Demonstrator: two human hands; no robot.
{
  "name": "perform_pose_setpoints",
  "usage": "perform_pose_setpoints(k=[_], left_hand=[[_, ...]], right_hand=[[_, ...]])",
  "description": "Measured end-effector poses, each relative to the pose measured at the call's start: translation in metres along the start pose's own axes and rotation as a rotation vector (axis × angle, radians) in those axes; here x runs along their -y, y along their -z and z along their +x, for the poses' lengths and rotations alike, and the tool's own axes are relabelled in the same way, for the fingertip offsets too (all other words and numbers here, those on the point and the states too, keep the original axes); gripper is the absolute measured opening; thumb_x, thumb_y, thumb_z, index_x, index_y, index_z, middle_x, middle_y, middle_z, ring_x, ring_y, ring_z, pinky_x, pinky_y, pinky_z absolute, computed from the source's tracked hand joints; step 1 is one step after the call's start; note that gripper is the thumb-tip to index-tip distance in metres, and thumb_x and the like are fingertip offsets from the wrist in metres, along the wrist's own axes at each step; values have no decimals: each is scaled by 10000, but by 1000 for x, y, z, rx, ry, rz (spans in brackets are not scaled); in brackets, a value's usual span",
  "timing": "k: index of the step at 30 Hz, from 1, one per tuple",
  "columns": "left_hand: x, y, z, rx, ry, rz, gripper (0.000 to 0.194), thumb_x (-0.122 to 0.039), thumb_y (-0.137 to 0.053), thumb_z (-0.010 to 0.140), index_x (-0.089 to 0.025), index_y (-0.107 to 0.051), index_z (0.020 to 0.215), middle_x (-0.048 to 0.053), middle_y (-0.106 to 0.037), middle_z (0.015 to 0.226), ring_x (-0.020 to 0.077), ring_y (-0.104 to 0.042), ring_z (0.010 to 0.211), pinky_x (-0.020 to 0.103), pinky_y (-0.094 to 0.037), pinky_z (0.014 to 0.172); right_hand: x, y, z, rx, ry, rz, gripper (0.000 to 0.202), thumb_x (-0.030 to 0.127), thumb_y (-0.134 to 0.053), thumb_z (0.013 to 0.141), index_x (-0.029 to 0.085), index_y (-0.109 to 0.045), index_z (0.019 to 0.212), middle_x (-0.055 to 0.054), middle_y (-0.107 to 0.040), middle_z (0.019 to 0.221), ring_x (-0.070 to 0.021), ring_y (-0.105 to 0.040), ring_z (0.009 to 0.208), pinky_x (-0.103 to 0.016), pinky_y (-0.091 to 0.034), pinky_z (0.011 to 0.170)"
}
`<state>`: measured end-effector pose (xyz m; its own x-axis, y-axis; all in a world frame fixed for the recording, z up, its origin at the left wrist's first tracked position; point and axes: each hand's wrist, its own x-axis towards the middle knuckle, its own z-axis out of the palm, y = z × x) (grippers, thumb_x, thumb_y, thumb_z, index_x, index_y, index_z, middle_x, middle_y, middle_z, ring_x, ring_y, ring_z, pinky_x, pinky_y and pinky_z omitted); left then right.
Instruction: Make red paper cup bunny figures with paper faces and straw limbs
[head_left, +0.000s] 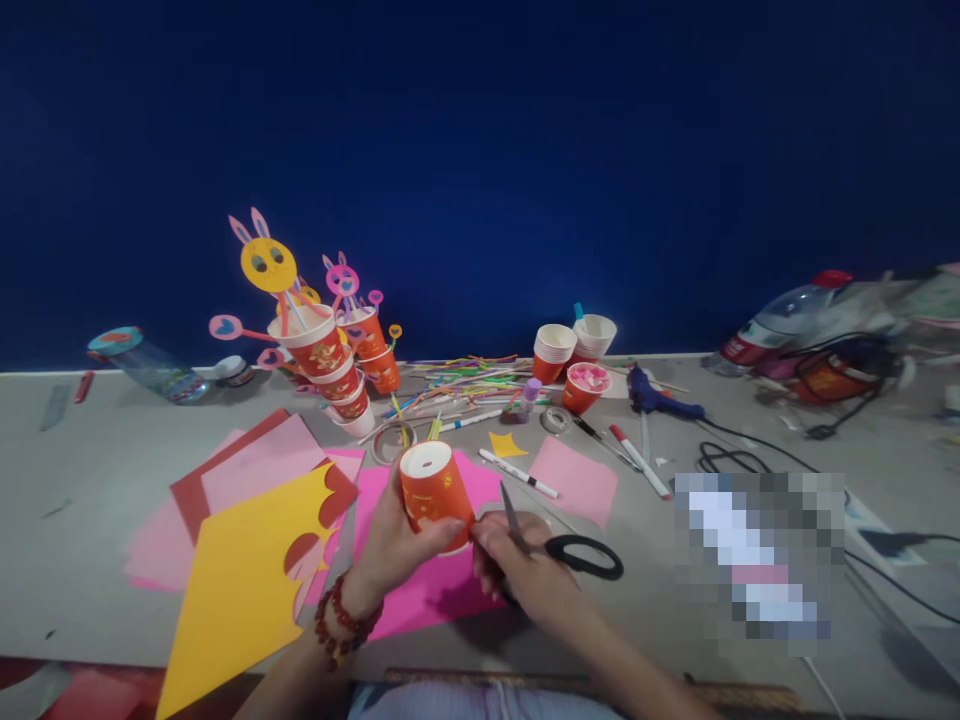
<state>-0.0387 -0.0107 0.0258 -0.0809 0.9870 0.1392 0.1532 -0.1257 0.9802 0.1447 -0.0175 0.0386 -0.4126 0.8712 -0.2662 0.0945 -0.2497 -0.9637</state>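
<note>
My left hand (384, 558) is wrapped round an orange-red paper cup (441, 508), held upside down and slightly tilted, with a small slot in its white base. Beaded bracelets circle that wrist. My right hand (529, 575) is closed round black-handled scissors (581, 556), their blades pointing up and away beside the cup. Its thumb and forefinger pinch at the cup's lower right rim; whether they hold anything small there is hidden. Beneath both hands lies a bright pink sheet (409, 600), and a yellow sheet (232, 575) with curved cut-outs is to the left.
Rabbit figures on stacked cups (322, 350) stand at the back left. Drinking straws (457, 385), a glue stick (529, 398), markers (517, 473) and stacked cups (555, 350) lie beyond my hands. A blue glue gun (660, 395) trails its cord to the right, near a bottle (780, 320).
</note>
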Motion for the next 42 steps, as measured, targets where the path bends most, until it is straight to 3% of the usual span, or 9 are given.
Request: perform_pose_setpoints(k=[6,10,14,18,21,26,33,37,42], left_hand=[[18,-8,-8,-118,-283,-32,548,-342,-835,709,-224,-535,1153,102,-668,1098,294,-682,1001,487,-545,918],[11,-6,-8,-5,-436,-207,586,-518,-812,721,-296,-533,1186,94,-654,1203,341,-612,1185,554,-469,1028],[-4,8,1,139,-153,-461,669,-811,-331,864,-233,-647,978,131,-573,1380,382,-456,1366,557,-398,1106],[-15,27,17,456,177,-451,657,-608,-713,779,-270,-565,1322,132,-494,1496,394,-471,1370,519,-449,1074],[-18,34,22,641,228,-351,798,-398,-822,739,-320,-460,1446,114,-454,1522,367,-551,1286,475,-513,1002],[-12,24,10,582,133,-221,732,-332,-757,810,-314,-418,1459,117,-472,1467,285,-639,1099,385,-567,874],[3,11,-1,409,-116,8,788,-246,-737,793,-273,-329,1467,159,-391,1509,367,-442,1367,553,-385,1132],[13,8,-4,380,-191,-12,729,-234,-725,813,-288,-336,1427,145,-366,1533,355,-314,1464,569,-262,1200],[18,5,-7,383,-107,-233,740,-329,-779,803,-295,-350,1405,150,-352,1552,346,-383,1433,522,-337,1165]], right_hand=[[4,-10,4,-53,-23,135,485,437,-384,972,236,-503,547,27,-520,465,-132,-485,438,-253,-426,537],[5,3,4,-111,281,-211,440,434,-396,1011,234,-452,624,6,-533,628,-159,-516,602,-272,-396,600],[1,15,9,-157,622,-692,388,326,-364,1037,231,-444,670,-4,-522,681,-161,-478,623,-286,-329,589],[-5,19,18,-241,791,-1031,355,236,-380,1023,230,-517,695,-18,-561,653,-174,-502,618,-298,-322,593],[-7,20,20,-275,801,-1105,361,228,-401,1021,230,-530,684,-15,-564,631,-169,-506,605,-296,-325,598],[-2,19,12,-164,720,-781,392,312,-403,1024,228,-464,646,8,-522,607,-153,-480,576,-290,-327,579],[-1,3,5,-117,99,76,460,554,-496,949,216,-556,642,27,-550,539,-123,-523,475,-233,-412,482],[1,-4,5,-116,16,297,473,525,-489,925,207,-542,579,51,-499,414,-93,-449,355,-209,-370,421],[3,-3,1,-86,43,262,493,533,-483,942,199,-555,587,39,-528,444,-94,-484,386,-209,-393,445]])
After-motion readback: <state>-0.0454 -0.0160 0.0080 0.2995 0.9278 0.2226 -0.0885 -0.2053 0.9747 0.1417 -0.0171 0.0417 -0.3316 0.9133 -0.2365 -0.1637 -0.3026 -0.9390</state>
